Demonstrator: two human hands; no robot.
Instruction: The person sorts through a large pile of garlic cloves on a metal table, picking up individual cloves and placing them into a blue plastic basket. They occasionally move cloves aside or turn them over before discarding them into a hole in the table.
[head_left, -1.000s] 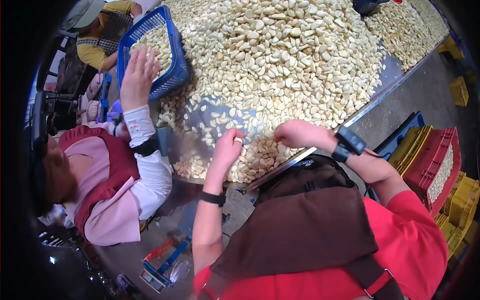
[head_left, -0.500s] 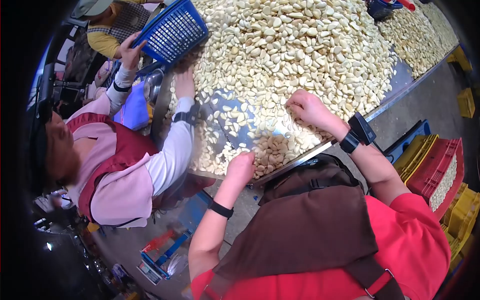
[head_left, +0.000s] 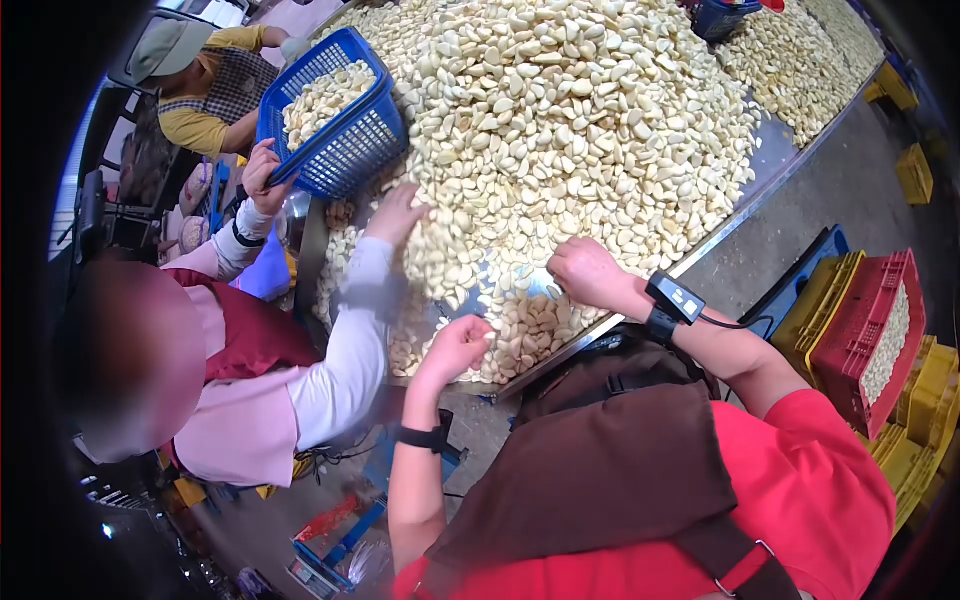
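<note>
Table: a metal table (head_left: 775, 150) runs from near left to far right, heaped with pale cloves (head_left: 565, 125) that rise highest on its far side.
Apron: nearest, a brown apron (head_left: 600, 470) over a red shirt (head_left: 800, 460).
Left hand (head_left: 455, 347): low over the near edge, fingers curled in; whether it grips a clove I cannot tell.
Brownish cloves (head_left: 535, 330): a small heap between the two hands, at the near edge.
Right hand (head_left: 588, 273): farther in, fingers bent down against the pale cloves; their tips are hidden, so I cannot tell if they hold any.
Crates: on the right, a red crate (head_left: 838, 345) holding cloves, with yellow crates (head_left: 930, 390) beside it.
Co-worker: on the left, one blurred hand (head_left: 398, 215) over the cloves, the other hand (head_left: 263, 178) gripping a blue basket (head_left: 345, 150) partly filled with cloves.
Far left: another person in a pale cap (head_left: 172, 45).
Far right: a dark blue basket (head_left: 722, 20) among cloves.
</note>
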